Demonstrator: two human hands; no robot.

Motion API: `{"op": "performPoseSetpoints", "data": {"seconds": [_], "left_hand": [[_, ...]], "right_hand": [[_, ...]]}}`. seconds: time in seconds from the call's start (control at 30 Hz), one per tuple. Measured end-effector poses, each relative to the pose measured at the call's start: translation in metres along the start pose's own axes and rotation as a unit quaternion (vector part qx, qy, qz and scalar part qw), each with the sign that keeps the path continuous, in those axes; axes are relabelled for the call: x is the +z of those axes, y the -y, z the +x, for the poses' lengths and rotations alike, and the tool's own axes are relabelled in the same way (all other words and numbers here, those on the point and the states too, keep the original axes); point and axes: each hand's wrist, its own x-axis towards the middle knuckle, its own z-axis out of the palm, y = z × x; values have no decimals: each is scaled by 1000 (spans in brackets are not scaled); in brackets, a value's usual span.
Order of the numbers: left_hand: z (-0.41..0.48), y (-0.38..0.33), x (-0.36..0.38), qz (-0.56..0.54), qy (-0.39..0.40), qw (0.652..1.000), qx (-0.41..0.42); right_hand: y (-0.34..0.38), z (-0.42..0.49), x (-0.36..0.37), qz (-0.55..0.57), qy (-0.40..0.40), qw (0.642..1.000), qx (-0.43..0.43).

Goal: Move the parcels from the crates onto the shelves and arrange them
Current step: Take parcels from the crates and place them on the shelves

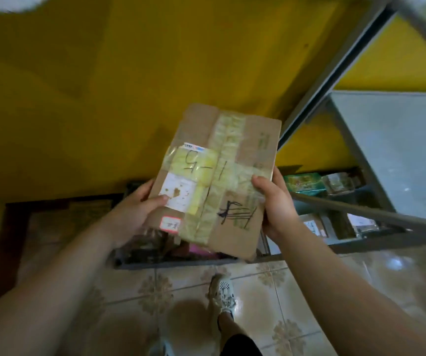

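Note:
A flat brown cardboard parcel (232, 160), crossed with yellowish tape and marked in black pen, is held up in the middle of the view. My left hand (132, 214) grips its lower left edge, thumb on a white label. My right hand (276, 204) grips its right edge, thumb on top. Below the parcel a dark crate (165, 263) on the floor holds more parcels, mostly hidden. The grey metal shelf (396, 150) stands to the right.
Lower shelf levels hold a green packet (304, 183) and small boxes (314, 224). A yellow wall (104, 86) fills the background. My shoe (222, 294) stands on the patterned tile floor just in front of the crate.

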Motion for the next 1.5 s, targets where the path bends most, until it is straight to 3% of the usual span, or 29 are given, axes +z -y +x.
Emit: {"op": "performPoseSetpoints", "data": {"seconds": [0.17, 0.4, 0.57, 0.7, 0.8, 1.03, 1.23, 1.4, 1.5], "left_hand": [[-101, -62, -8, -29, 28, 998, 50], [-223, -114, 15, -3, -44, 978, 206], [-290, -119, 52, 1, -106, 947, 304], [-331, -107, 82, -25, -154, 934, 322], [-359, -95, 97, -19, -171, 929, 327], [-416, -86, 106, -22, -140, 937, 321], [-428, -75, 126, -82, -190, 925, 320], [-443, -66, 153, -90, -217, 891, 389], [-454, -63, 187, -10, -209, 880, 427]], "right_hand": [[52, -80, 17, 71, 62, 994, -59], [114, -152, 22, 22, 63, 988, -142], [144, -196, 11, -76, 64, 965, -244], [161, -225, -12, -105, 82, 937, -322], [173, -243, -31, -86, 74, 937, -330], [180, -284, -69, -70, -1, 942, -329], [153, -321, -90, -57, -128, 930, -341], [129, -363, -131, -90, -203, 910, -351], [125, -389, -167, -130, -230, 890, -372]]}}
